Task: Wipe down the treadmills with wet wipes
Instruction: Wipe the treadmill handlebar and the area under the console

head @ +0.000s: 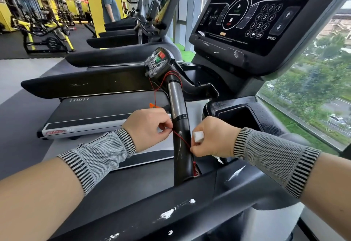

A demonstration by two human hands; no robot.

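Both forearms reach forward in grey knit wrist sleeves. The left hand pinches with curled fingers; the right hand also pinches, fingers curled, knuckles up.

console: red "SAT" at top, partly cut | keypad: digits 0–9 and "OK" | under arrow keys: "SPEED" | neighbouring treadmill's deck rail: red script logo, not legible

The wet wipe showed only a white corner; the right hand hid the rest. The console was cropped above, its small print unreadable.
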